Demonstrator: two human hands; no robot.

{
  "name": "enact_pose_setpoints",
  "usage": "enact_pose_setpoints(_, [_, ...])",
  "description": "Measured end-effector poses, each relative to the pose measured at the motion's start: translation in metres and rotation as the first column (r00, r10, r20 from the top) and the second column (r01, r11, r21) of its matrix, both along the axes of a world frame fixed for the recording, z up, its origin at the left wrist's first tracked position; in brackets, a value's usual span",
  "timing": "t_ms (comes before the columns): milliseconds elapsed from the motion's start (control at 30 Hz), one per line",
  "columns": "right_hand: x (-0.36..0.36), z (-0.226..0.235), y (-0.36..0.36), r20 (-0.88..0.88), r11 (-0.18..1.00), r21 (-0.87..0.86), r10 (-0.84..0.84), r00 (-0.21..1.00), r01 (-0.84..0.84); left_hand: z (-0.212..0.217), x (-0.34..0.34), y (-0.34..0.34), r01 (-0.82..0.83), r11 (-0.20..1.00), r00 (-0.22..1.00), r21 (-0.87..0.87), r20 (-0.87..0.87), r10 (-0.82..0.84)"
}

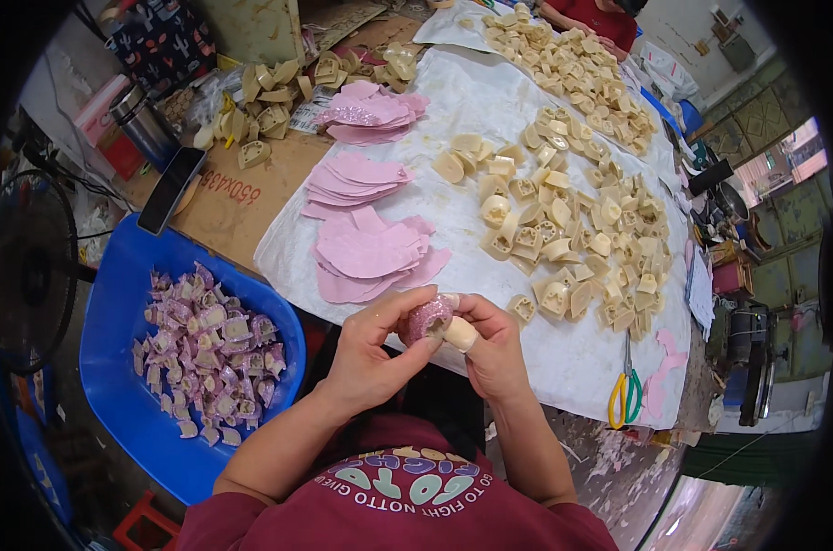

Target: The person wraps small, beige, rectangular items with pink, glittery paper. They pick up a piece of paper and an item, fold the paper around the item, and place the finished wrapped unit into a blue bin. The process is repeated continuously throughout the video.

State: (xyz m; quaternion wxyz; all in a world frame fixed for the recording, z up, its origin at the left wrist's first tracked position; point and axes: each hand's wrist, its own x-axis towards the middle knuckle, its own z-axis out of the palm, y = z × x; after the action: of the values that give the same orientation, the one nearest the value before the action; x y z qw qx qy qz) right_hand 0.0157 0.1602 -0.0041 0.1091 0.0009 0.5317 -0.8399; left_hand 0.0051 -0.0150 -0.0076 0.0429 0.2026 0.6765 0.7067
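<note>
Both hands meet at the near edge of the white-covered table around one small shoe heel wrapped in pink glitter material. My left hand curls its fingers around the heel's left side, with the thumb underneath. My right hand pinches it from the right; a pale covering seems to sit on the thumb tip. Part of the heel is hidden by the fingers. Just beyond lie fanned stacks of pink cut sheets, and to their right a wide spread of bare beige heels.
At the left, a blue tub holds many pink-covered heels. A phone and a steel flask stand near brown cardboard. Scissors with yellow and green handles lie at the right edge. A fan is far left; another person sits opposite.
</note>
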Motion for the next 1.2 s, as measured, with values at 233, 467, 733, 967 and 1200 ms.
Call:
enact_pose_setpoints(233, [-0.001, -0.015, -0.013, 0.070, 0.997, -0.041, -0.055, 0.996, 0.058, -0.002, -0.003, -0.006, -0.097, 0.995, 0.992, 0.015, 0.086, 0.095])
enact_pose_setpoints(467, [-0.006, -0.002, -0.040, -0.011, 0.954, 0.297, 0.037, 0.999, -0.032, -0.002, 0.003, -0.020, -0.277, 0.939, 0.943, -0.202, -0.243, 0.226])
enact_pose_setpoints(733, [-0.022, 0.006, -0.032, -0.264, 0.790, 0.592, 0.007, 0.964, 0.157, -0.011, 0.031, -0.166, -0.773, 0.363, 0.626, -0.520, -0.530, 0.573])
enact_pose_setpoints(967, [-0.064, -0.002, -0.049, -0.596, 0.368, 0.799, 0.386, 0.704, 0.475, -0.004, 0.017, -0.152, -0.820, 0.374, 0.572, -0.434, -0.593, 0.567])
enact_pose_setpoints(1200, [-0.087, -0.025, -0.061, -0.526, 0.406, 0.830, 0.346, 0.777, 0.381, -0.003, -0.036, -0.063, -0.577, 0.782, 0.755, -0.235, -0.519, 0.400])
